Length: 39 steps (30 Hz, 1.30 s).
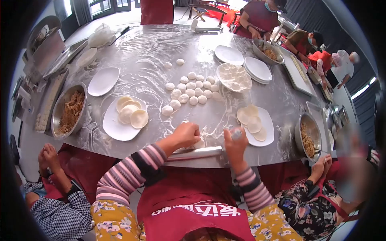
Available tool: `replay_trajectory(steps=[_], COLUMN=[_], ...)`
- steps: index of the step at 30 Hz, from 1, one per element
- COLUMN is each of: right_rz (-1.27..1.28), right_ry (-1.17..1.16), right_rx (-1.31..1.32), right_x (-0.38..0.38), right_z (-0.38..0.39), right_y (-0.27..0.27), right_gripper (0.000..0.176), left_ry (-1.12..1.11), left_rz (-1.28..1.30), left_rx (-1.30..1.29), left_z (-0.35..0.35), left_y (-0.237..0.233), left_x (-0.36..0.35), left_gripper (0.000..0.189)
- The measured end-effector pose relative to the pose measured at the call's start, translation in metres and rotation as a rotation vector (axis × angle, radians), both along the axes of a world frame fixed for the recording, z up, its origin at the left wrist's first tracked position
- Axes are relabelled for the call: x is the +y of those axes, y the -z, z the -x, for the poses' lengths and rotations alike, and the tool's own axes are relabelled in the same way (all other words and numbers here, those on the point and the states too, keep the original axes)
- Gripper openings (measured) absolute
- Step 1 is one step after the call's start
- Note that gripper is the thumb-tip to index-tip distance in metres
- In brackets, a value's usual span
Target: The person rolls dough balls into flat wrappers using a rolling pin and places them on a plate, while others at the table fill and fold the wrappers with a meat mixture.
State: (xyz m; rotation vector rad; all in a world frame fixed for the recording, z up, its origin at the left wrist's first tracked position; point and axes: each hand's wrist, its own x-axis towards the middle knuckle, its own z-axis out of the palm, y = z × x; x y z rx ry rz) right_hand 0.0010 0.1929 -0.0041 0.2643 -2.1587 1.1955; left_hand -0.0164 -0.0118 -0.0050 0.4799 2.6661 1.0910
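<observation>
My right hand (236, 143) is wrapped round the handle of a metal rolling pin (195, 154), which lies along the near table edge. Just beyond the pin, a small flattened dough wrapper (200, 143) rests on the floured metal. My left hand (184, 135) is closed, its fingertips pinching at that wrapper's edge, partly hidden by the fingers. Farther in, several white dough balls (193, 91) sit clustered. Rolled wrappers (139, 119) overlap on a white plate (116, 131) to the left, and more wrappers (254, 124) lie on another plate (268, 127) to the right.
A bowl of flour (234, 77) stands behind the dough balls, near stacked plates (257, 69). Metal bowls of filling flank me, one left (72, 112) and one right (308, 138). People sit on both sides; others work at the far right beside a dumpling tray (297, 72).
</observation>
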Motion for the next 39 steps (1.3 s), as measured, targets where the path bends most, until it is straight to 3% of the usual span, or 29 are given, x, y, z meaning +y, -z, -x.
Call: replay_trajectory(steps=[4,8,10,16,18,20,22,23,24,26,28,30,32,36,37,39], right_rz=[-0.002,0.094,-0.044,0.022,0.085,-0.245,-0.035,-0.303,-0.609,0.125,0.002,0.068,-0.162,0.014,0.011,0.004], right_ry=[0.03,-0.047,0.05,0.021,-0.072,0.082,-0.011,0.037,0.067,-0.064,0.017,-0.011,0.081,-0.037,-0.035,0.039], right_rx=[0.056,-0.098,-0.034,-0.075,-0.143,0.186,-0.022,0.229,0.288,0.011,0.034,0.004,0.111,-0.027,-0.022,-0.056], right_x=[-0.004,-0.018,-0.005,-0.007,-0.018,-0.01,0.003,0.01,0.018,0.002,-0.01,-0.013,-0.013,0.012,0.011,0.001], right_z=[-0.002,0.028,0.012,0.012,0.032,0.036,0.0,-0.011,-0.018,-0.013,0.018,0.034,0.032,-0.027,-0.02,-0.005], right_y=[0.003,-0.006,0.002,0.003,-0.003,0.02,0.013,0.005,0.012,0.006,0.018,0.02,0.03,0.015,0.015,0.02], right_gripper=[0.023,0.023,0.024,0.024,0.025,0.026,0.031,0.032,0.029,0.028,0.029,0.033,0.037,0.038,0.038,0.034], left_ry=[0.031,-0.073,0.098,0.15,0.031,0.093,0.107,0.086,0.103,0.162,0.238,0.105,0.118,0.086,0.178,0.146], left_rz=[-0.015,0.028,0.034,0.036,0.086,0.091,0.021,-0.002,0.028,-0.015,0.057,0.168,0.171,-0.028,-0.047,0.034], left_rx=[-0.147,0.053,-0.054,-0.134,-0.03,0.0,0.012,-0.008,-0.059,-0.199,-0.151,-0.095,-0.106,-0.238,-0.232,-0.215], left_z=[-0.01,0.0,0.0,0.002,0.005,0.008,0.004,0.002,0.002,-0.004,0.0,0.006,0.001,-0.003,0.0,-0.003], left_y=[-0.003,-0.005,-0.009,-0.006,-0.009,0.01,0.019,0.025,0.025,0.009,0.001,-0.007,-0.014,0.026,0.036,0.011], left_x=[0.001,0.012,0.007,0.005,0.013,0.009,0.0,-0.005,-0.008,-0.01,-0.003,0.006,0.008,-0.017,-0.023,-0.006], left_gripper=[0.016,0.015,0.014,0.012,0.013,0.015,0.017,0.017,0.017,0.019,0.021,0.023,0.022,0.025,0.026,0.026])
